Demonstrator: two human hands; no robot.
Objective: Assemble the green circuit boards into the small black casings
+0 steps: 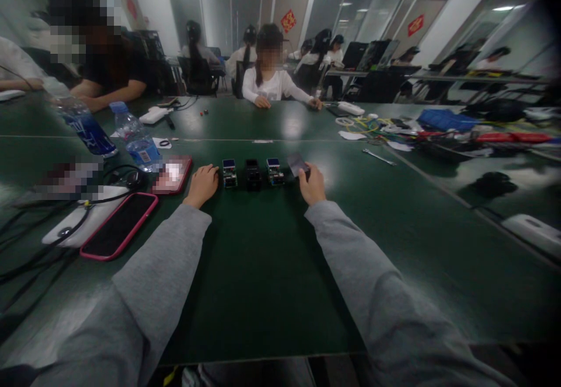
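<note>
My left hand (203,185) lies on the green table with its fingers stretched out, just left of a small circuit board with a screen (229,173). A second such board (275,172) stands further right. Between the two is a small black device (253,174). My right hand (312,183) is closed on a thin, dark grey, semi-transparent sheet (297,165), pinched between thumb and fingers to the right of the boards. What the sheet is made of I cannot tell.
Left of me are a pink-edged phone (119,226), a red-edged phone (173,175), a white power strip (83,214) and water bottles (135,135). To the right lie a wrench (378,157) and a heap of cables (438,132). A person (272,80) sits across the table (263,282).
</note>
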